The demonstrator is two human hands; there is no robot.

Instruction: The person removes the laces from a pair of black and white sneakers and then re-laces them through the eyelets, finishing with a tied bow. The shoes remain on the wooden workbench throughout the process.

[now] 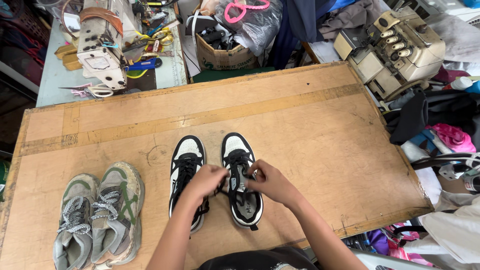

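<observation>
Left hand: left hand [206, 181] sits over the gap between the two black-and-white sneakers, fingers curled in, pinching the black lace [223, 186] of the right-side shoe.
Right hand: right hand [270, 183] lies across the tongue area of the same shoe, fingers bent and closed on the lace ends; exact grip is hidden by the knuckles.
Hands, relation: close together, nearly touching, both at the lacing of one shoe.
Shoe in hand: right black-and-white sneaker [241, 180] stands upright on the wooden table [310, 135], toe pointing away from the person, near the front edge.
Its partner: left black-and-white sneaker [186, 172] stands just beside it, parallel, partly covered by the left forearm.
Other pair: two worn grey-and-green sneakers [100, 215] lie at the left front of the table, well apart from the hands, laces tied.
Container 1: cardboard box [225, 56] behind the table's far edge, holding dark items; contents not identifiable.
Container 2: clear plastic bag [252, 20] resting on top of the box, contents unclear; pink handle at its top.
Surroundings: sewing machine [102, 42] at far left; beige overlock machine [400, 47] at far right.
</observation>
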